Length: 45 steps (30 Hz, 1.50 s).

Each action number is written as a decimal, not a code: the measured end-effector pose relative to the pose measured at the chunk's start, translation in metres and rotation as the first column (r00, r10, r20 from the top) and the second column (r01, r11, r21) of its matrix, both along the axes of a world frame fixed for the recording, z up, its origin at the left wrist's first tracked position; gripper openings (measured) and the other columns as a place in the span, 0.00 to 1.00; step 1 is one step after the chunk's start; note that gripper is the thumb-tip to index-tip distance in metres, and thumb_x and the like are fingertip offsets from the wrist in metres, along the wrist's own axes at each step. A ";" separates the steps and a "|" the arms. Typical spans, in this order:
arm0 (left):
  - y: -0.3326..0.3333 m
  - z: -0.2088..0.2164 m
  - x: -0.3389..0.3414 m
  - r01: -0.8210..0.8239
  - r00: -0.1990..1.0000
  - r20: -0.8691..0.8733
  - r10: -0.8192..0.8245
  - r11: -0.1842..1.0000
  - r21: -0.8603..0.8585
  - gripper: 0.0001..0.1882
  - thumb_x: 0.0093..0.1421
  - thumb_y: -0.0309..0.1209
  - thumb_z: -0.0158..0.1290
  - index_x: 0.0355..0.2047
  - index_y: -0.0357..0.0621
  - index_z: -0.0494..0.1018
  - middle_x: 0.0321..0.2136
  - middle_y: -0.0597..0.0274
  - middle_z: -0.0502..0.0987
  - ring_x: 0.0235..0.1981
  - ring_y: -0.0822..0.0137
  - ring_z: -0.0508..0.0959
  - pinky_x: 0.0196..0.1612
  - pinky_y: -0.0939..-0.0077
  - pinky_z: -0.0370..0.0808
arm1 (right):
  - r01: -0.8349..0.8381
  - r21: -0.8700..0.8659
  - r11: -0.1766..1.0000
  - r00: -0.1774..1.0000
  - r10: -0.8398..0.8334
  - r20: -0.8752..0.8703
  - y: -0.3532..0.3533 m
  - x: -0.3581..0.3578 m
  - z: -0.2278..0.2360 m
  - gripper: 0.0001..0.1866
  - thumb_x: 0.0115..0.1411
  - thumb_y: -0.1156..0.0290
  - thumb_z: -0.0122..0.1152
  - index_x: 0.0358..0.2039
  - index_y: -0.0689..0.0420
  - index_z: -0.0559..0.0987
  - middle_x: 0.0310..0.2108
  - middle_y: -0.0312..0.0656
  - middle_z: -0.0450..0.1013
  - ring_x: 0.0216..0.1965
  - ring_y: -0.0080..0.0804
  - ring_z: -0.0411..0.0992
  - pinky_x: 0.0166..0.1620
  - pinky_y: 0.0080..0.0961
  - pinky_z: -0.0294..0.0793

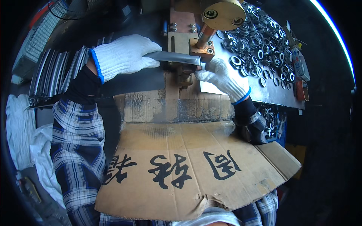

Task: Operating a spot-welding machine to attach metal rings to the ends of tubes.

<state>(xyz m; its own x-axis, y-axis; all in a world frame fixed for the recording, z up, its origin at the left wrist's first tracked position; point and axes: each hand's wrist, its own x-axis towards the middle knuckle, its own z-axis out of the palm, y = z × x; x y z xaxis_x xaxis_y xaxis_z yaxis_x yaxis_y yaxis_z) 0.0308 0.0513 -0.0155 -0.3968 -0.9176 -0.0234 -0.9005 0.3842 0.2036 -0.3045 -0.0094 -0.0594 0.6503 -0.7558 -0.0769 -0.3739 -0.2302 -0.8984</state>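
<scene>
My left hand [126, 56], in a white knit glove with a blue cuff, grips one end of a long grey metal strip [175, 57] between thumb and fingers. The strip lies level across a press-like machine, its right end under a copper block [202, 49] and above a lower brass-coloured post [184, 77]. My right hand [223, 77], gloved alike, is closed at that right end. A small shiny metal bit [203, 66] shows at its fingertips, too hidden to name. Above the block, a copper rod [206, 34] comes down from a round brass head [223, 15].
Many loose metal rings [260, 45] cover the table's right side. Similar strips [56, 71] stand in a row at left. A cardboard sheet [181, 135] with black brush marks covers my lap. More rings fill a blue crate [270, 124] below the table's right edge.
</scene>
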 end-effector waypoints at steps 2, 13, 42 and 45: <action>0.002 -0.002 0.002 -0.005 1.000 0.007 0.005 1.000 0.013 0.24 0.75 0.46 0.63 0.61 0.41 0.84 0.48 0.43 0.89 0.49 0.41 0.87 0.57 0.51 0.83 | -0.022 0.004 1.000 1.000 0.022 0.004 -0.001 0.004 -0.001 0.23 0.70 0.75 0.74 0.62 0.67 0.81 0.45 0.41 0.84 0.45 0.29 0.78 0.52 0.34 0.81; -0.003 -0.009 0.004 0.014 1.000 0.006 -0.015 1.000 0.017 0.27 0.76 0.50 0.61 0.63 0.42 0.83 0.50 0.44 0.89 0.51 0.41 0.87 0.59 0.50 0.83 | -0.038 0.024 0.999 0.998 0.040 -0.055 -0.010 0.005 -0.004 0.36 0.70 0.83 0.73 0.76 0.58 0.73 0.65 0.45 0.80 0.57 0.25 0.81 0.61 0.27 0.88; 0.022 -0.018 -0.007 0.027 0.987 0.155 0.036 0.922 -0.386 0.17 0.63 0.43 0.71 0.47 0.49 0.82 0.37 0.57 0.83 0.38 0.50 0.86 0.42 0.54 0.83 | 0.021 0.134 0.991 0.925 -0.070 0.374 -0.011 -0.033 -0.002 0.48 0.68 0.59 0.80 0.81 0.64 0.67 0.69 0.50 0.78 0.66 0.39 0.78 0.73 0.38 0.76; 0.028 -0.044 -0.012 0.077 0.980 0.193 0.035 0.837 -0.542 0.15 0.62 0.42 0.71 0.43 0.51 0.81 0.32 0.59 0.79 0.31 0.55 0.83 0.36 0.57 0.81 | 0.035 0.143 0.989 0.951 -0.077 0.299 -0.009 -0.019 -0.006 0.44 0.68 0.68 0.79 0.80 0.67 0.68 0.70 0.51 0.77 0.67 0.39 0.80 0.70 0.38 0.81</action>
